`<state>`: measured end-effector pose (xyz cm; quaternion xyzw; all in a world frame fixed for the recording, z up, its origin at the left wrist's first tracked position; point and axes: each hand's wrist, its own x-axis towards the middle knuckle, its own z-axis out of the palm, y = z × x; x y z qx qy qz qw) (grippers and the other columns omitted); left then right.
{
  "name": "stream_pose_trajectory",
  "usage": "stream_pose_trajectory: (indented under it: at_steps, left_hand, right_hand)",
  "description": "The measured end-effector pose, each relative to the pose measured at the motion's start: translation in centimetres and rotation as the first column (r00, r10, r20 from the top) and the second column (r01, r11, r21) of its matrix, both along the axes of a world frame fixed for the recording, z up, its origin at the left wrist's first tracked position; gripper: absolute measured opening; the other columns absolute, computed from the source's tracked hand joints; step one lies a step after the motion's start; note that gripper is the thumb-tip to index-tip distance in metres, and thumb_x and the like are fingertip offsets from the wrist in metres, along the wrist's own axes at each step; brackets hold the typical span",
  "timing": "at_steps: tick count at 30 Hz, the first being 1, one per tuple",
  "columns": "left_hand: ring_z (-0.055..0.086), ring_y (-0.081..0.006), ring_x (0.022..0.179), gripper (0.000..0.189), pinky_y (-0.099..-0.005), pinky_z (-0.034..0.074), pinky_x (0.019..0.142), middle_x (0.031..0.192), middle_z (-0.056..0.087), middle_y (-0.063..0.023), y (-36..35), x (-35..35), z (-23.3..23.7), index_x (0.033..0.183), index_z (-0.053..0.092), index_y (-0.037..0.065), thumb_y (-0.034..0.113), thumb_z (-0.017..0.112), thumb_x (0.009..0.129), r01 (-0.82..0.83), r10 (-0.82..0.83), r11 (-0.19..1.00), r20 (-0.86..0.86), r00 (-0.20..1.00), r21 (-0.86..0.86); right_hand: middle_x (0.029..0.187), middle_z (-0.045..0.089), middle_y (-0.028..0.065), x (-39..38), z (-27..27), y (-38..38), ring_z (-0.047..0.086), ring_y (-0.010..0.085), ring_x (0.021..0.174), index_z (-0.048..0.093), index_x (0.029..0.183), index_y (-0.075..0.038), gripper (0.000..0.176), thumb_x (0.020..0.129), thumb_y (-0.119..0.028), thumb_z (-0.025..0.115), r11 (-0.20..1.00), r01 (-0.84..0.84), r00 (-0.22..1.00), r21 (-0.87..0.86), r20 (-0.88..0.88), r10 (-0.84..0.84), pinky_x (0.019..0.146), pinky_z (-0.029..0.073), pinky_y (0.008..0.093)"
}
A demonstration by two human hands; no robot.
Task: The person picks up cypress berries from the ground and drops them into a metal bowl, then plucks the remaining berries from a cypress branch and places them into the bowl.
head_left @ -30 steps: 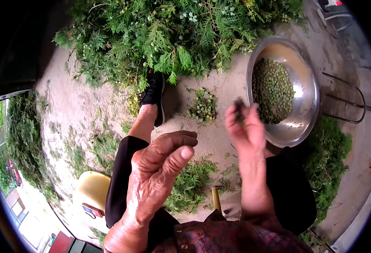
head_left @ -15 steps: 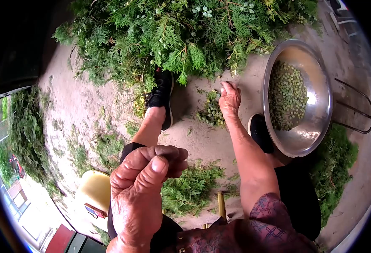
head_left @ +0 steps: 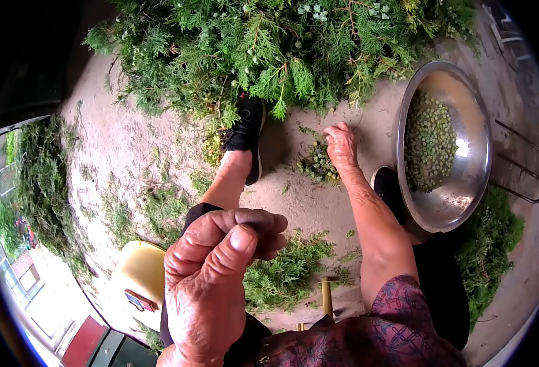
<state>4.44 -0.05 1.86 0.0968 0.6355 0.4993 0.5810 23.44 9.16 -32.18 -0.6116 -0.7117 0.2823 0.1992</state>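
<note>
Yellow seat (head_left: pixel 136 269) — red-edged device (head_left: pixel 141 300) on it; bent metal frame (head_left: pixel 521 167) (dark); red panel (head_left: pixel 84 344).

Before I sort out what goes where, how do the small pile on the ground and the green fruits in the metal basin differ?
The small pile lies on bare ground, while the green fruits sit inside the metal basin.
The small pile is a compact clump; the green fruits spread much wider.
The small pile has leafy scraps at its edge and the right hand at its side; the green fruits look loose, with no hand near.
Both are greenish, small, rounded pieces.
</note>
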Motion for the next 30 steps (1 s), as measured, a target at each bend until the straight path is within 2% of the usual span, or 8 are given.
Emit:
stream_pose_trajectory:
  at_steps: [2,6,9,13,21,25,28,30]
  left_hand:
    - [0.055,-0.0208,0.076,0.020,-0.0301,0.044,0.071,0.088,0.060,-0.0137,0.2,0.0,0.2,0.091,0.058,-0.003,0.016,0.056,0.085,-0.013,0.013,1.000,0.016,1.000,0.023]
    - [0.054,-0.0197,0.077,0.021,-0.0300,0.043,0.072,0.088,0.060,-0.0114,0.0,0.0,-0.3,0.094,0.059,-0.002,0.017,0.054,0.087,-0.018,0.018,1.000,0.012,1.000,0.016]
    - [0.056,-0.0120,0.081,0.032,-0.0257,0.045,0.075,0.112,0.058,-0.0121,-0.5,-0.4,-0.9,0.115,0.055,0.000,0.016,0.055,0.087,0.014,-0.023,0.998,0.141,0.990,0.067]
    - [0.056,-0.0125,0.082,0.044,-0.0262,0.045,0.078,0.095,0.063,-0.0063,-0.5,0.1,-0.6,0.129,0.043,0.003,0.016,0.055,0.088,0.038,-0.041,0.999,0.133,0.990,0.021]
    - [0.057,-0.0142,0.083,0.043,-0.0283,0.046,0.078,0.094,0.062,-0.0068,-0.3,0.3,-0.3,0.129,0.043,0.005,0.019,0.053,0.089,0.005,-0.009,1.000,0.158,0.987,0.031]
    - [0.058,-0.0152,0.081,0.041,-0.0294,0.047,0.077,0.093,0.062,-0.0068,-0.2,0.1,-0.3,0.127,0.046,0.005,0.021,0.053,0.089,-0.005,0.000,0.999,0.153,0.988,0.037]
    - [0.058,-0.0206,0.076,0.025,-0.0314,0.046,0.073,0.087,0.062,-0.0129,0.1,0.6,-0.1,0.093,0.058,-0.003,0.020,0.050,0.090,-0.111,0.109,0.994,0.116,0.987,0.007]
    - [0.057,-0.0207,0.077,0.025,-0.0314,0.046,0.073,0.086,0.062,-0.0130,0.2,0.5,-0.1,0.092,0.057,-0.004,0.020,0.050,0.090,-0.104,0.103,0.994,0.109,0.989,0.010]
  right_hand:
    - [0.080,0.057,0.0099,0.1,0.5,-0.6,0.058,0.0268,0.078,0.060,0.083,-0.002,0.014,0.072,0.004,0.056,0.990,0.120,0.983,-0.069,-0.133,-0.129,0.068,0.047,0.0372]
    - [0.078,0.055,0.0009,0.6,4.0,-2.3,0.054,0.0103,0.068,0.055,0.093,0.001,0.013,0.082,-0.004,0.052,0.709,0.200,0.633,-0.676,-0.463,-0.620,0.062,0.044,0.0257]
    - [0.077,0.055,0.0016,1.6,3.9,-4.0,0.052,0.0086,0.061,0.055,0.092,-0.001,0.011,0.083,-0.007,0.052,0.836,0.183,0.750,-0.518,-0.475,-0.459,0.056,0.043,0.0225]
    - [0.074,0.056,0.0034,1.5,4.8,-4.2,0.049,0.0076,0.051,0.055,0.090,-0.001,0.007,0.083,-0.002,0.052,0.693,0.185,0.408,-0.697,-0.587,-0.699,0.041,0.036,0.0205]
    - [0.068,0.057,0.0064,0.1,4.7,-3.3,0.055,0.0143,0.045,0.053,0.083,0.000,0.005,0.082,0.002,0.049,0.549,0.264,0.147,-0.793,-0.529,-0.836,0.035,0.040,0.0242]
    - [0.066,0.054,0.0046,0.4,3.2,-3.5,0.055,0.0158,0.045,0.051,0.084,-0.002,0.003,0.083,-0.001,0.048,0.564,0.313,0.187,-0.764,-0.533,-0.825,0.031,0.036,0.0257]
    - [0.064,0.051,0.0029,0.0,2.4,-3.5,0.052,0.0139,0.041,0.051,0.084,-0.005,0.003,0.085,-0.004,0.047,0.607,0.346,0.270,-0.715,-0.544,-0.795,0.028,0.032,0.0269]
    - [0.064,0.051,0.0022,-0.6,3.1,-3.2,0.050,0.0120,0.041,0.050,0.084,-0.004,0.004,0.086,-0.004,0.047,0.565,0.384,0.354,-0.730,-0.449,-0.820,0.028,0.032,0.0263]
